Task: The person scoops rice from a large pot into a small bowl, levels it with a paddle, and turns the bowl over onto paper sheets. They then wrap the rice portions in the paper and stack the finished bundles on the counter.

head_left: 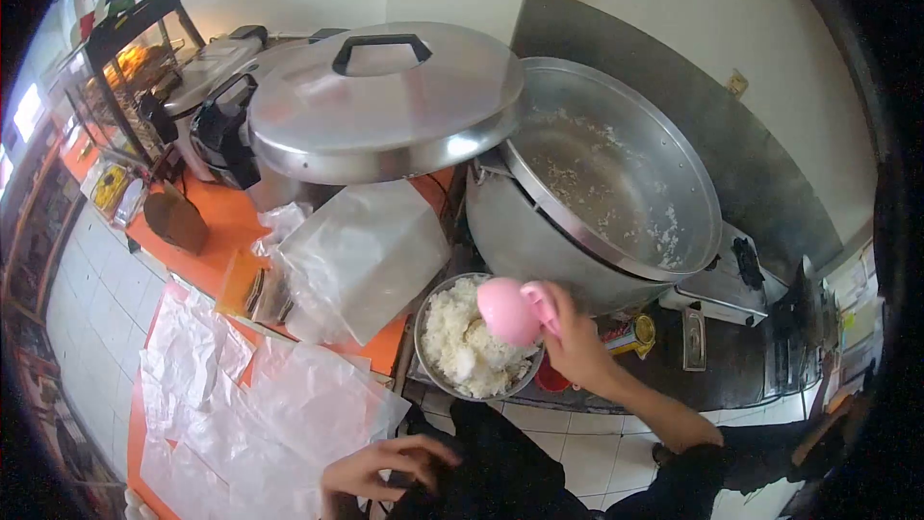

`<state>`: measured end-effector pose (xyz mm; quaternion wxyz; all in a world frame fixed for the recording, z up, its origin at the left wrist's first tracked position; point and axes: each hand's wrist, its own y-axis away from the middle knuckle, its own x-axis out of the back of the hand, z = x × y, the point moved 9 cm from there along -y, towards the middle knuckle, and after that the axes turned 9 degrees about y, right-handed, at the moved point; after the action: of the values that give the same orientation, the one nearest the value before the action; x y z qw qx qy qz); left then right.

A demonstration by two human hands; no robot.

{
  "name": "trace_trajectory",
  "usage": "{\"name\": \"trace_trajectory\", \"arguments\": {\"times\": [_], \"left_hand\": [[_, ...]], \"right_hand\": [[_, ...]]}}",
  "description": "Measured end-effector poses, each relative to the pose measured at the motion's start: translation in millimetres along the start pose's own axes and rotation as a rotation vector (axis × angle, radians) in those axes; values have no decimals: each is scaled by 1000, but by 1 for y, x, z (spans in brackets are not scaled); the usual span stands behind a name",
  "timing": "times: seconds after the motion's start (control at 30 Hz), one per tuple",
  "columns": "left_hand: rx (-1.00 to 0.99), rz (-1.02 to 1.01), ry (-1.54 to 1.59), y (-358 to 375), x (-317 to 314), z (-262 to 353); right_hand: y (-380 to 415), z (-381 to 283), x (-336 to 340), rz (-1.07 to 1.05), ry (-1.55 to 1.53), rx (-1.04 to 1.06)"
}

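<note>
My right hand (pixel 576 345) is closed around the handle of a pink plastic cup (pixel 508 311). The cup's rounded side faces me, over a metal bowl (pixel 423 351) heaped with white cooked rice (pixel 460 342). Whether the cup touches the rice or holds any is hidden. Near the lower edge, my left hand (pixel 390 467) hovers with loosely bent, parted fingers beside my dark clothing, holding nothing visible. Sheets of thin translucent plastic (pixel 318 400) lie left of it on the orange counter.
Behind the bowl stands a large tilted metal pot (pixel 539 231) with rice grains stuck inside. A lidded steel cooker (pixel 385 120) is to its left. Plastic bags (pixel 366 250) lie on the orange counter (pixel 217 207). A small metal tray (pixel 693 339) sits at right.
</note>
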<state>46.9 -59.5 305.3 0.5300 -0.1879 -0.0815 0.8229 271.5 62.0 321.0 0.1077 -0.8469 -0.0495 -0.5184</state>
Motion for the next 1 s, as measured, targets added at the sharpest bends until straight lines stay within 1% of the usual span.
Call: {"name": "trace_trajectory", "arguments": {"times": [0.07,0.1,0.2,0.23,0.33,0.37,0.47,0.53,0.57,0.67,0.7,0.77,0.87,0.97,1.0], "left_hand": [[-62,-1,126,-15,-10,-6],[-96,1,186,-23,-14,-9],[-149,-222,164,-33,-37,-55],[-131,-295,341,-34,-45,-63],[60,-399,615,-23,-62,-113],[120,-370,566,-19,-64,-140],[237,-225,442,-18,-57,-177],[446,-73,441,-15,-43,-195],[552,5,439,-11,-37,-204],[512,489,137,4,16,-239],[440,678,137,7,31,-232],[290,1052,135,18,53,-218],[244,1034,261,14,57,-225],[301,999,122,7,60,-209],[303,1006,180,6,61,-207]], "right_hand": [[1,12,-29,-50,91,-36],[2,15,-36,-8,79,-1],[2,-1,-19,19,90,40],[4,2,-14,14,67,30],[17,23,2,-34,39,-26],[25,32,4,-70,49,-49],[45,46,-5,-206,51,-131],[57,47,-28,-341,4,-204],[63,68,-52,-348,-22,-260],[65,45,-60,-360,352,-419],[63,31,-61,-295,431,-321],[66,23,-68,-306,495,-328],[70,21,-92,-351,565,-359],[73,23,-116,-355,583,-392],[73,23,-123,-346,580,-401]]}}
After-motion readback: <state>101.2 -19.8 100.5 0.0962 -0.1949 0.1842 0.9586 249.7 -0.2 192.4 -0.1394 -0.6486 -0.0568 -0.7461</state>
